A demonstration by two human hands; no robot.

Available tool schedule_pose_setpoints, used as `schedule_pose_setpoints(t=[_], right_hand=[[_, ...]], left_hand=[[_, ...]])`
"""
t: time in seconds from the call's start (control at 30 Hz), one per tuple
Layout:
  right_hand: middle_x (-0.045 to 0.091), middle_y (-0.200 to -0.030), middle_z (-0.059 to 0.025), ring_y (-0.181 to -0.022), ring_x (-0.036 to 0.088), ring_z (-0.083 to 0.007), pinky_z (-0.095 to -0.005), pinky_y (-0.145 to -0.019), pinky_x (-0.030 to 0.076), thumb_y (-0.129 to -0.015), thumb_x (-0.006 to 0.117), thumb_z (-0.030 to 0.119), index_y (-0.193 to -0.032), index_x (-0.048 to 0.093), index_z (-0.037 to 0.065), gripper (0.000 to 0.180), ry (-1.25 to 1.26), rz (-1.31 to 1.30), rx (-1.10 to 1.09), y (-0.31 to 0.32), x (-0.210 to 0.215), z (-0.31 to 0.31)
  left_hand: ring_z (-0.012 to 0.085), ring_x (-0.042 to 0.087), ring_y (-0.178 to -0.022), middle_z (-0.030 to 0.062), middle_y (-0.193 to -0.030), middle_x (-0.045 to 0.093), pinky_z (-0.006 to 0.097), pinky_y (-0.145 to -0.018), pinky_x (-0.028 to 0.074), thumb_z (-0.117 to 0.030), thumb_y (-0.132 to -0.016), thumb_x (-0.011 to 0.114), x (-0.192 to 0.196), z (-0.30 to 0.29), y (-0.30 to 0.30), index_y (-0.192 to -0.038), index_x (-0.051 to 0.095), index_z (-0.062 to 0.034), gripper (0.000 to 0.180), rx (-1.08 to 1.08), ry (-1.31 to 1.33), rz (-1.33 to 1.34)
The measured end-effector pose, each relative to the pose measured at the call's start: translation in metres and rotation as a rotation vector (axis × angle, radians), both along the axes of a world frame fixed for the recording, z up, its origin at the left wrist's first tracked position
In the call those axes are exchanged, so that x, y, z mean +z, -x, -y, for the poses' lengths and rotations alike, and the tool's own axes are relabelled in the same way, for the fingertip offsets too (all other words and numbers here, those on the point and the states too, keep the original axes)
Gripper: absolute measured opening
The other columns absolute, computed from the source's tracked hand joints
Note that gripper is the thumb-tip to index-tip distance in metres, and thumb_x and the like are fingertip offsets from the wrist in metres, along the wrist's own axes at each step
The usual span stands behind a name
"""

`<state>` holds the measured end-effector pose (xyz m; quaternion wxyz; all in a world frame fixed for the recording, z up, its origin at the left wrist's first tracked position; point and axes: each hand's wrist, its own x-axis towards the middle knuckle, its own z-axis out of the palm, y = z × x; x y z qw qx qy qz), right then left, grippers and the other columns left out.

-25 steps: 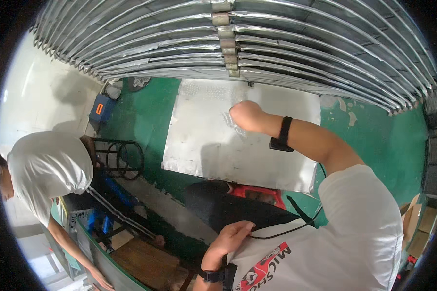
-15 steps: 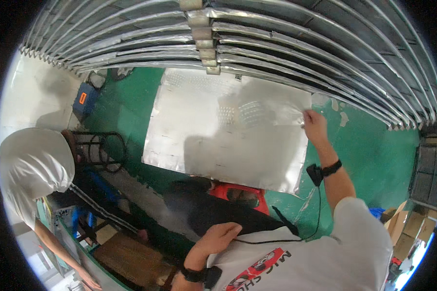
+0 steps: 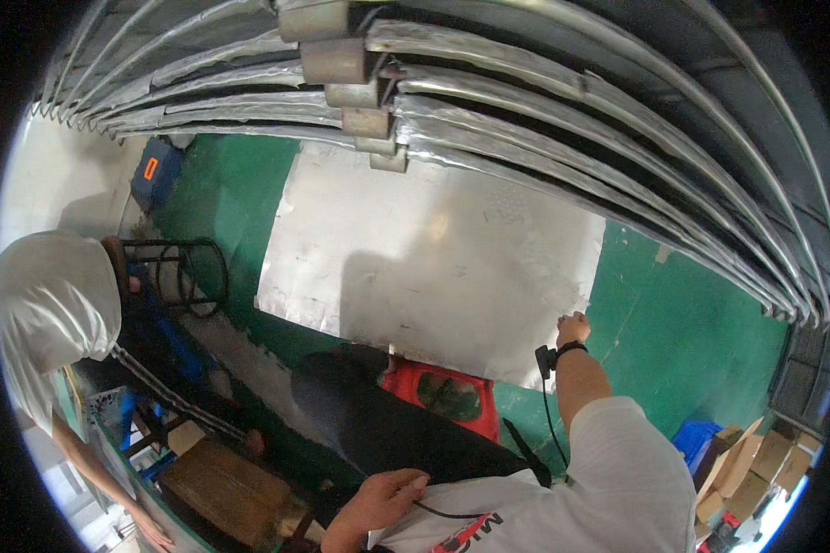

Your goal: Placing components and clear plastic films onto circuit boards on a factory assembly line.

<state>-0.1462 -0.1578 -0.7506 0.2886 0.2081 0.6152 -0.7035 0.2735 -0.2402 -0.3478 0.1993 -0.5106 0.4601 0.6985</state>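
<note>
A large silvery sheet (image 3: pixel 415 267) lies below and in front of me, its far edge passing under the metal racks. My right hand (image 3: pixel 574 327) is closed at the sheet's near right edge, its fingers curled against the rim. My left hand (image 3: pixel 387 498) rests low in front of my shirt, away from the sheet. Its fingers lie loosely together, with a thin black cable (image 3: pixel 444 512) running beside them. A black strap and small device (image 3: pixel 548 359) sit on my right wrist.
Tiered metal racks (image 3: pixel 526 101) with silvery rims hang over the far side. A red plastic stool (image 3: pixel 484 405) stands under the sheet's near edge. At left are another person (image 3: pixel 60 295), a black metal frame (image 3: pixel 194 276) and a blue box (image 3: pixel 157 175); cardboard boxes (image 3: pixel 747 470) stand at right.
My right hand has come nearer along the sheet's right edge. The dimpled patterns on the sheet no longer show; its surface looks smoother. The racks appear larger and shifted. My left hand sits lower.
</note>
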Motion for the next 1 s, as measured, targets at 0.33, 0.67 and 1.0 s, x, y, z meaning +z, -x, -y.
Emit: schedule_pose_setpoints(t=[0.33, 0.67, 1.0], right_hand=[[0.062, -0.083, -0.0221, -0.079, 0.059, -0.0404, -0.0438, -0.072, 0.047, -0.087, 0.049, 0.022, -0.088, 0.062, 0.000, 0.026, -1.009, -0.894, 0.684, 0.094, 0.091, 0.093], [0.065, -0.101, -0.0133, -0.091, 0.064, -0.0265, -0.0382, -0.071, 0.054, -0.088, 0.046, 0.021, -0.096, 0.068, 0.007, 0.027, -1.859, -0.607, 1.778, 0.077, 0.111, -0.033], [0.064, -0.096, -0.0217, -0.086, 0.064, -0.0339, -0.0415, -0.074, 0.053, -0.081, 0.049, 0.012, -0.086, 0.067, -0.001, 0.023, -1.419, -0.221, 1.445, -0.073, 0.101, -0.064]], left_hand=[[0.0184, 0.062, -0.078, 0.0138, -0.086, 0.065, 0.030, -0.072, 0.048, -0.027, -0.090, 0.050, -0.011, 0.009, 0.005, -0.107, 0.060, 0.0010, 0.034, 0.123, -0.030, -0.046], [0.0187, 0.062, -0.072, 0.0138, -0.076, 0.064, 0.031, -0.067, 0.048, -0.026, -0.090, 0.052, -0.015, 0.018, 0.006, -0.104, 0.061, 0.0022, 0.033, 0.073, 0.004, -0.042], [0.0250, 0.061, -0.070, 0.0158, -0.076, 0.063, 0.032, -0.064, 0.047, -0.018, -0.082, 0.062, -0.028, 0.045, 0.011, -0.095, 0.061, 0.0046, 0.026, -0.053, 0.405, -0.136]])
